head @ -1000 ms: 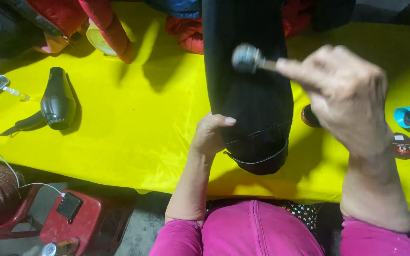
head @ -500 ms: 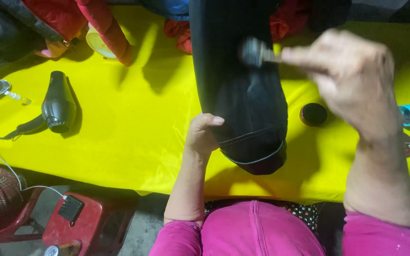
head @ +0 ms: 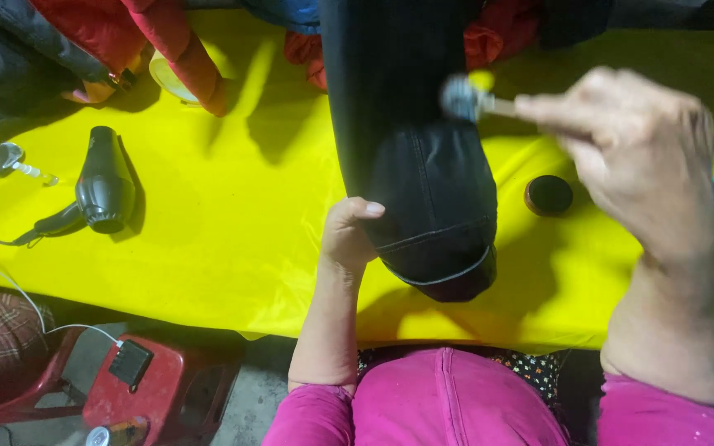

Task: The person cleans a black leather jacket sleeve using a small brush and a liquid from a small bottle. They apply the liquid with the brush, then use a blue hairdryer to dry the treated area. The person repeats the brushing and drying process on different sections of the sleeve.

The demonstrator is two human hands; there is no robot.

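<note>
Black stitched trouser leg (head: 423, 165), blurred, perhaps bristled, brush (head: 461, 97)

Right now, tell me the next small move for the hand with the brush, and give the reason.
Probably lower the right hand so the small brush meets the black trouser leg. The brush hangs just above the fabric, and the left hand pins the leg's edge near the hem on the yellow table cover, so the cloth looks steadied for a stroke.

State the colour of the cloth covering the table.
Bright yellow tablecloth, shown in the head view.
</note>
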